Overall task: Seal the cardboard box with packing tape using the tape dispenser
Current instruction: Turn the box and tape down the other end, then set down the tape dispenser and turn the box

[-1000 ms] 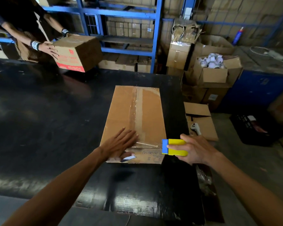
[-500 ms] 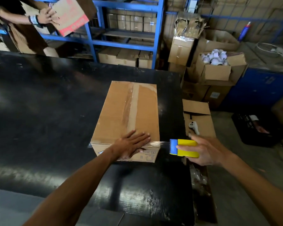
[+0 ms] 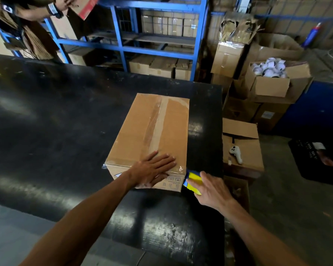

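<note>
Head view: left hand (image 3: 154, 168) flat on brown cardboard box (image 3: 152, 135); right hand (image 3: 211, 189) grips yellow-and-blue tape dispenser (image 3: 193, 180) at its near right corner, finishing the edge strip; cutting comes next.

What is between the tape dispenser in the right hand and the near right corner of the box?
Nothing visible. The tape dispenser, held by the right hand, is already against the cardboard box corner; the left hand lies beside it.

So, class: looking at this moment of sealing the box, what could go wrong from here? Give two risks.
1. The yellow-and-blue tape dispenser in the right hand sits at the brown cardboard box's near right corner, so the clear tape strip may wrinkle or tear unevenly there.
2. The box stands near the black table's right edge; only the flat left hand steadies it, so a hard pull could slide it.
</note>
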### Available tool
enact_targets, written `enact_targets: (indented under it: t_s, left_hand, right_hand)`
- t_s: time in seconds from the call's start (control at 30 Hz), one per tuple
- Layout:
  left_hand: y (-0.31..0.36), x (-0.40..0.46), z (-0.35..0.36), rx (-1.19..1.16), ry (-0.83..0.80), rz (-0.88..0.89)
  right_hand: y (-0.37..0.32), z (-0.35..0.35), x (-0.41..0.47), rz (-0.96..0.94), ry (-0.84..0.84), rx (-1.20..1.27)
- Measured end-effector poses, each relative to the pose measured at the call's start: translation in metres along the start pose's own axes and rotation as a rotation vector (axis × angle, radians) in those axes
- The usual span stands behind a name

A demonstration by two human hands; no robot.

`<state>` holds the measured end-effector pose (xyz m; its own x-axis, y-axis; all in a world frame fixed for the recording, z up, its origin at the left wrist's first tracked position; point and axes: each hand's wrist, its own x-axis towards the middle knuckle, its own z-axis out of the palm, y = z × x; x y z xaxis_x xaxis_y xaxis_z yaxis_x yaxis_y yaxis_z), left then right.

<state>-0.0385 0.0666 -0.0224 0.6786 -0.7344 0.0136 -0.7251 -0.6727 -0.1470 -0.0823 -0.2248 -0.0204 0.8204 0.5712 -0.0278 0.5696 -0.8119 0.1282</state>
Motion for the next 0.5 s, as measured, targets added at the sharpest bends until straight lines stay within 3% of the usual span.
enact_targets:
  t_s: [0.17,0.33,0.5]
  left_hand:
    - [0.058,0.045,-0.01,-0.047,0.043,-0.109]
    - [0.079,0.061,-0.006,-0.205,0.074,-0.263]
    - [0.082,0.075,-0.015,-0.325,-0.045,-0.632]
  right_hand:
    - [0.015,0.001,-0.002,0.288,-0.049,0.282]
    - [0.028,0.014,-0.006,0.699,-0.088,0.993]
    - [0.017,0.035,-0.012,0.875,-0.066,1.235]
